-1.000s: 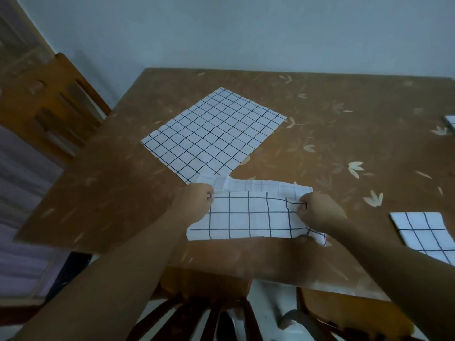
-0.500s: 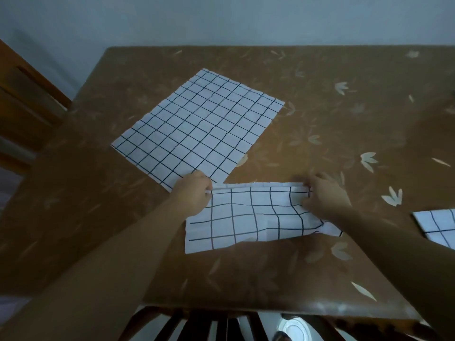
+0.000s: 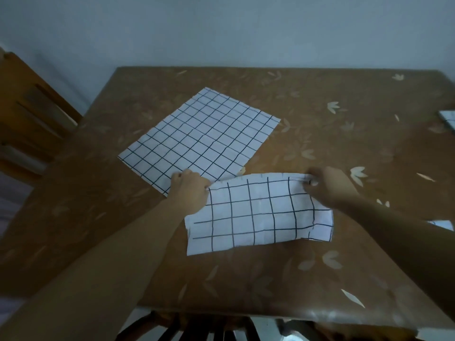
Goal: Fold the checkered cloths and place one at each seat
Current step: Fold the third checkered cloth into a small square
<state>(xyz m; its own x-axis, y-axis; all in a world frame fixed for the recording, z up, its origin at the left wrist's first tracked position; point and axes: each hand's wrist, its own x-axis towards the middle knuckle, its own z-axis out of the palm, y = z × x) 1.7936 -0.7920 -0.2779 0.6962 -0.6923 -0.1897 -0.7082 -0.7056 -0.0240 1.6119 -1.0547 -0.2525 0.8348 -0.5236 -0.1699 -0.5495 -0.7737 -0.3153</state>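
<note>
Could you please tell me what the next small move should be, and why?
Probably press the far edge flat: the left hand and right hand pinch the far corners of the half-folded white, black-gridded cloth, whose right end looks rumpled.

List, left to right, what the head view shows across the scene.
Wooden chair → left hand → half-folded cloth, pinched by both hands → right hand → cloth at the right edge.

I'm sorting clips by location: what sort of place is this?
Likely a home dining room: a leaf-patterned table, a wooden chair drawn up at its side, and on the table a checkered flat cloth and a half-folded cloth.
</note>
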